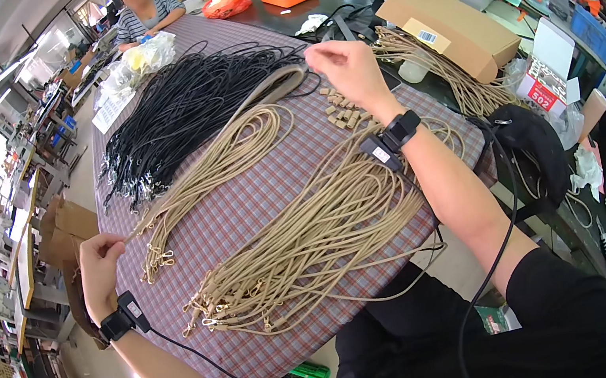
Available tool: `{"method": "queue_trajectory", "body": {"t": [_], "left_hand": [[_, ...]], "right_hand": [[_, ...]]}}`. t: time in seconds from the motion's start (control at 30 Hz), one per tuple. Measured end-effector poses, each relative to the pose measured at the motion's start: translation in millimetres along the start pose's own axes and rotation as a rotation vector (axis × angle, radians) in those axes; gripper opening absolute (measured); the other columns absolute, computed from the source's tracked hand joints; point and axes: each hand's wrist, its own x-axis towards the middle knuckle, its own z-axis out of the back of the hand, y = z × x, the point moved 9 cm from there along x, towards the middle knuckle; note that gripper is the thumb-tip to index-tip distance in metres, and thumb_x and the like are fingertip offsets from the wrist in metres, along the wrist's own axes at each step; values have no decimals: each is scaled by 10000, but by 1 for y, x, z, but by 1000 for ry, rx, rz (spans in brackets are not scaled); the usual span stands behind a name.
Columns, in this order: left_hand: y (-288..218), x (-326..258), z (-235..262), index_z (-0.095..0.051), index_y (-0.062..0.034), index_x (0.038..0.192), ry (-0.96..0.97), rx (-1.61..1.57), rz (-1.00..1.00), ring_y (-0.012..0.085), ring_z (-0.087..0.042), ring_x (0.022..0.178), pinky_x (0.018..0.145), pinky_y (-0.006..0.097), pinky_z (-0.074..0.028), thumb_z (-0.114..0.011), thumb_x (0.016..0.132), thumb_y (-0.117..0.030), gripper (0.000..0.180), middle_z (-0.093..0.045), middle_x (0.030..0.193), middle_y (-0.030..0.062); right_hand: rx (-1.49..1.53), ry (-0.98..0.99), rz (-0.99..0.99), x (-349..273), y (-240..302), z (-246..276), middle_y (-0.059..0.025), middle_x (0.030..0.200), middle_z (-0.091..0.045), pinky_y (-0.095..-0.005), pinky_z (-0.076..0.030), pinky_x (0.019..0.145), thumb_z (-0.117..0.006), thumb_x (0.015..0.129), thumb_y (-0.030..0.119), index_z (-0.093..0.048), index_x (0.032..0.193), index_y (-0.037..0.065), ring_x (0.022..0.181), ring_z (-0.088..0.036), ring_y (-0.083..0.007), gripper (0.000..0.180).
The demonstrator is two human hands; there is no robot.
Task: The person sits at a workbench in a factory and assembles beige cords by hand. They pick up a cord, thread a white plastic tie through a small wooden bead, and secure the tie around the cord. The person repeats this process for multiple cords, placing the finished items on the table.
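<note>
found one tan cord [273, 84] between left hand [101, 275] and right hand [352, 76], over checked cloth [282, 352]; noted long axis as diagonal, near left to far right; noted narrow end toward the left hand, blurred looped end toward the right; cannot tell if touching the small bundle [221, 154] below; noted left thumb and finger pinched on the near end; noted right fingertips narrow, just beside the looped end; cannot tell if gripping it.

counted two tan bundles on the cloth: the small bundle, roughly parallel to the cord, and one large bundle [324, 217] nearer the body, also diagonal; noted metal clips [162, 259] on both, toward near left; counted one black pile [185, 108] beyond the small bundle, metal ends likewise near left; counted one further tan bundle [432, 71] at the right, partly under one carton [452, 28]; noted a dozen or so small pieces [343, 114] by the right wrist, cannot count exactly; counted two black wristbands [399, 131], one per wrist; counted one co-worker [146, 15] and one red bag [227, 0] toward the far end.
</note>
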Motion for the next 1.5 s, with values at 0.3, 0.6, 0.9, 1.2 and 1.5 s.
{"method": "queue_trajectory", "body": {"t": [0.3, 0.6, 0.9, 1.2, 1.5], "left_hand": [[-28, 2, -64, -795, 42, 991, 250, -35, 30, 123, -688, 739, 705, 297, -554, -793, 837, 41, 154, -758, 833, 73], [-42, 6, -108, -769, 71, 960, 399, 141, -46, 169, -729, 734, 686, 321, -562, -761, 831, 24, 137, -742, 770, 99], [-33, -1, -111, -737, 65, 888, 477, 98, 36, 166, -695, 680, 646, 341, -558, -739, 848, 17, 62, -715, 739, 92], [-29, -1, -111, -726, 67, 879, 492, 81, 86, 170, -689, 683, 645, 335, -550, -727, 837, 49, 46, -700, 766, 87], [-26, 1, -105, -749, 84, 915, 496, 22, 61, 148, -707, 674, 645, 306, -570, -763, 853, 52, 72, -733, 771, 85]], "right_hand": [[533, -414, -164, 4, -50, 42, -176, 971, -787, -312, -632, 755, -770, 977, 4, -637, 1220, -86, 827, -766, -204, 291], [816, -378, -522, -3, -112, 42, -164, 1150, -757, -352, -642, 933, -784, 985, 25, -528, 1196, 14, 1022, -760, -229, 331], [653, -212, -722, -18, -102, 17, -3, 1111, -710, -438, -628, 969, -789, 1016, 154, -732, 1263, 98, 992, -655, -162, 260], [1038, -124, -781, -18, -104, -1, -124, 1211, -680, -547, -640, 970, -763, 1031, 160, -686, 1298, 84, 1108, -694, -321, 288], [844, -377, -482, -6, -107, 36, -210, 1218, -749, -431, -649, 961, -714, 1057, 99, -627, 1238, -3, 1063, -759, -307, 226]]}}
